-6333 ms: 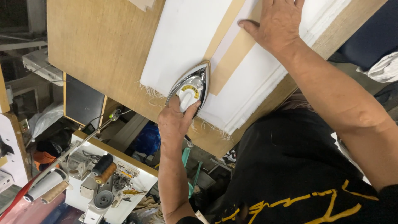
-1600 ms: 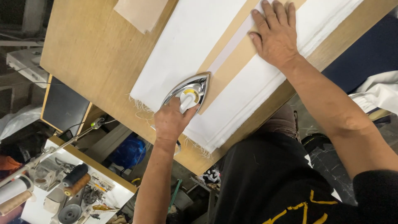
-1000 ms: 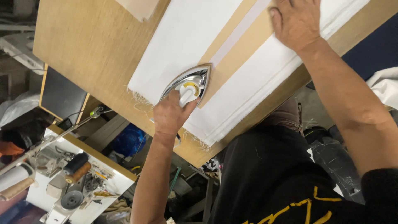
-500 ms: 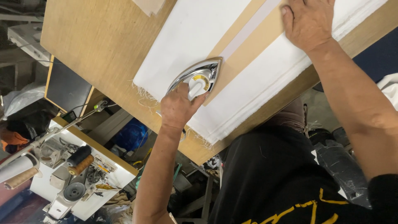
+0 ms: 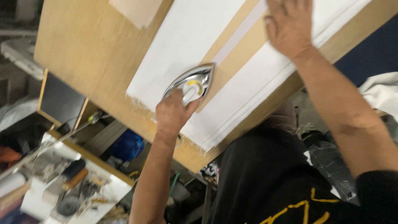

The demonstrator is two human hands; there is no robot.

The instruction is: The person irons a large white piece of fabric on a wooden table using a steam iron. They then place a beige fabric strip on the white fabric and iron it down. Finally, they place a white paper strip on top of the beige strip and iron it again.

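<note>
Half a second on, the shiny chrome flat iron with the yellow dial [image 5: 191, 84] has slid a little further along the white fabric [image 5: 195, 37], its pointed nose now at the edge of the tan paper strip [image 5: 232, 62] that runs diagonally toward the upper right of the frame. Gripping the iron's white handle from below, the left hand [image 5: 172, 114] is closed firmly round it at the centre of the frame. At the top right the right hand [image 5: 290, 27] has shifted upward along the cloth and lies flat, fingers spread wide, pressing the folded white layers against the light wooden worktable [image 5: 91, 54]. Judging by this, pressing is advancing along the seam. Lower left, a cluttered white shelf of small tools [image 5: 70, 191] appears blurred.
</note>
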